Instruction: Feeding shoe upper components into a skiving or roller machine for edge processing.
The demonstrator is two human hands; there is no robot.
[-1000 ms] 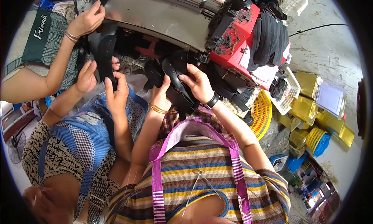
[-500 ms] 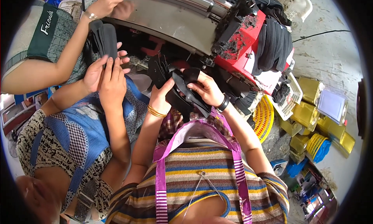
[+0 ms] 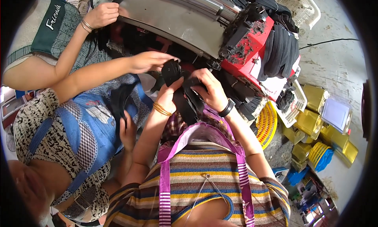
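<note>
My left hand [image 3: 167, 98] is closed round a fanned stack of flat black pieces [image 3: 171, 72], thin and strip-like, whose tops stand up above my thumb. Fingers bent, my right hand [image 3: 209, 89] grips the far side of a black strip [image 3: 189, 105] that hangs down between both hands. Exactly what the pieces are I cannot make out. A co-worker's hand [image 3: 154, 61] reaches in from the left, close to the top of my stack. That person's other hand [image 3: 127, 130] is beside a black bundle [image 3: 121, 99] on their lap.
Ahead stands a machine with a metal table [image 3: 169, 24] and a red end housing [image 3: 248, 50] covered in black lint. Black strips [image 3: 278, 52] drape over it. To the right are a yellow basket [image 3: 267, 124] and gold tins [image 3: 309, 122]. Another person's hand [image 3: 103, 15] holds a black piece.
The neighbouring co-worker's hands have parted; one arm now stretches toward my stack, and their black bundle has dropped to the lap. My hands have shifted slightly, still holding the black pieces.
</note>
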